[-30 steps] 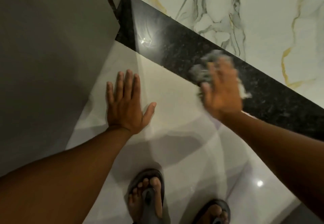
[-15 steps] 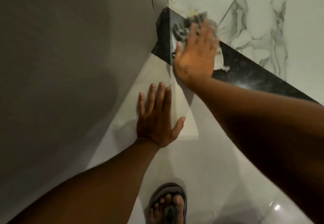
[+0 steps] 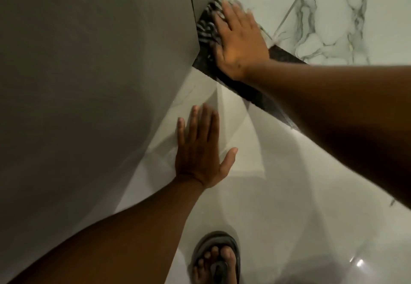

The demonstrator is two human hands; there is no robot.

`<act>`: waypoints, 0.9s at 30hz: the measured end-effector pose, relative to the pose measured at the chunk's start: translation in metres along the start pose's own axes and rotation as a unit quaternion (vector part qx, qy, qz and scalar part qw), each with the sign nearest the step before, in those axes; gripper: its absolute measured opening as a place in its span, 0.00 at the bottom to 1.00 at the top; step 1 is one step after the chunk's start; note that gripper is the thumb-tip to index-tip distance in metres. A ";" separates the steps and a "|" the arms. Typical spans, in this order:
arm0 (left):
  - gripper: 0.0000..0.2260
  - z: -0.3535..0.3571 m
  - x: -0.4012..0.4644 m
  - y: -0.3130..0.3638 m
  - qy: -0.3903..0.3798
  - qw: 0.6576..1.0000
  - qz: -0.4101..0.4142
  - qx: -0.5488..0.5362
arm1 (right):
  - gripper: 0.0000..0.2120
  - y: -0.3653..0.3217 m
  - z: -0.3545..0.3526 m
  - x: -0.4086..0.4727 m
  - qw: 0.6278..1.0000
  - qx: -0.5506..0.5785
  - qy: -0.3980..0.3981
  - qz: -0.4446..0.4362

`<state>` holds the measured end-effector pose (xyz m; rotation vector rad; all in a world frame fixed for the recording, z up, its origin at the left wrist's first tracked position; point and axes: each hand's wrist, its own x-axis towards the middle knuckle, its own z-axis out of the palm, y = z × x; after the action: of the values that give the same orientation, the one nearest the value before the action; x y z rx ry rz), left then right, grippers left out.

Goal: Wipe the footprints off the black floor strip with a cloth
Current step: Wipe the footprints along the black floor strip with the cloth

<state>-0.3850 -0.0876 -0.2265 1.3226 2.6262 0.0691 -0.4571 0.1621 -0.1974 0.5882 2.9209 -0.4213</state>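
Head view: your right hand point(image 3: 239, 39) has swept from mid-strip up to the wall end of the black strip point(image 3: 264, 96), fingers spread flat, pressing the striped cloth point(image 3: 208, 28) into the corner by the grey wall point(image 3: 100, 61). Your left hand point(image 3: 200, 150) stays splayed and empty on the white tile point(image 3: 278, 194), still bracing. That end looks nearly covered; whether any footprints remain is unclear.

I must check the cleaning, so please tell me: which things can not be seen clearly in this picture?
- Head view: most of the cloth lies under the right hand.
- Black floor strip: the right forearm covers most of it, so footprints cannot be judged.
- Sandal: cut off by the bottom edge.
- Left hand: its palm side is hidden.
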 end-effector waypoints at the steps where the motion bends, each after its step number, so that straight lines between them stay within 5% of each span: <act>1: 0.45 0.000 0.000 0.000 0.004 1.000 -0.001 -0.001 | 0.32 0.004 -0.003 0.006 0.999 -0.005 -0.014 -0.032; 6: 0.44 -0.005 -0.002 0.004 0.006 1.000 -0.008 0.006 | 0.31 0.044 -0.009 -0.054 0.975 -0.052 -0.070 -0.203; 15: 0.45 0.001 -0.003 0.001 0.009 1.000 0.001 0.005 | 0.34 -0.009 -0.012 0.008 0.999 0.024 -0.025 -0.029; 21: 0.45 -0.006 -0.004 0.007 0.003 1.000 -0.012 0.020 | 0.33 0.021 -0.004 -0.085 0.980 -0.021 -0.073 -0.184; 27: 0.47 -0.002 -0.016 0.007 0.001 0.999 -0.023 0.036 | 0.33 -0.016 0.007 -0.079 0.987 -0.034 -0.069 -0.138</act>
<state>-0.3699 -0.0962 -0.2215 1.2833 2.6820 -0.0307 -0.3904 0.1175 -0.1855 0.1368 2.8740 -0.3736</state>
